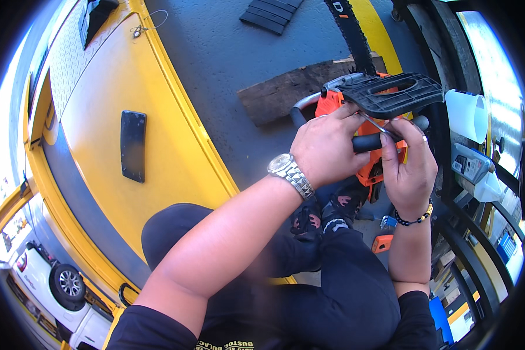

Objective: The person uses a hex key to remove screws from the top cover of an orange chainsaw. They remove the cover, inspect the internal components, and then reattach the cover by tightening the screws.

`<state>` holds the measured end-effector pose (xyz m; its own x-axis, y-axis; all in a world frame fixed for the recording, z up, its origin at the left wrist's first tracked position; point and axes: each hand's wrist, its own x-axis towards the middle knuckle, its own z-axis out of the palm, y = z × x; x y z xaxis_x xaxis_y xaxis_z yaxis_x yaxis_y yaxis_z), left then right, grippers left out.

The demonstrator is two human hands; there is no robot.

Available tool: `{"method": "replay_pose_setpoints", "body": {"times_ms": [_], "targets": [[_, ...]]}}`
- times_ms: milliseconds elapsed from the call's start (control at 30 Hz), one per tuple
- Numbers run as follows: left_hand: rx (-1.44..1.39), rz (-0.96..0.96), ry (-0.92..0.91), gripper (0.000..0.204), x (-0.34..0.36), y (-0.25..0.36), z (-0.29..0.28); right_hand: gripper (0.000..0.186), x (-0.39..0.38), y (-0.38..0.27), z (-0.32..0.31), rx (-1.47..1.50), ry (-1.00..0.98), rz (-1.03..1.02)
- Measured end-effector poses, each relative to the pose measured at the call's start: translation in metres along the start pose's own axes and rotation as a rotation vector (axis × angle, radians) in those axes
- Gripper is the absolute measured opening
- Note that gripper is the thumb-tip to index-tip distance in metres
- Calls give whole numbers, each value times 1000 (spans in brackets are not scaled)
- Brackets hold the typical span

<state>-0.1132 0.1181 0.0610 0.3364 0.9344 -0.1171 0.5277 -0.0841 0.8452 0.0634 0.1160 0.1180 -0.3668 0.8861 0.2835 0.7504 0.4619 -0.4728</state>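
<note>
While your right hand (413, 166) pinches a thin metal rod (374, 123), your left hand (331, 143) rests against the orange chainsaw (329, 101); whether its hidden fingertips hold anything, I cannot tell. Your chainsaw sits right of upper centre, its black hand guard (402, 100) just above your hands. Beyond it shows a wooden block (274, 96); at left, a black panel (133, 146) lies on a yellow surface (175, 175).

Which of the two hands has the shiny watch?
The left hand, at the orange chainsaw, has the silver watch on its wrist. The right hand has a beaded bracelet instead.
</note>
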Motion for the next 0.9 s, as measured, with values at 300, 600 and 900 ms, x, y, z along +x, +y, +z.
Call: {"method": "replay_pose_setpoints", "body": {"times_ms": [300,600,900], "targets": [[-63,229,246,48,-21,20,16,32,9,4,-14,-233,-93,-229],[-73,219,287,53,-24,27,18,33,10,-48,-46,-2,-164,-241],[-52,222,233,48,-19,25,12,23,24,-116,-21,673,106,-668]]}}
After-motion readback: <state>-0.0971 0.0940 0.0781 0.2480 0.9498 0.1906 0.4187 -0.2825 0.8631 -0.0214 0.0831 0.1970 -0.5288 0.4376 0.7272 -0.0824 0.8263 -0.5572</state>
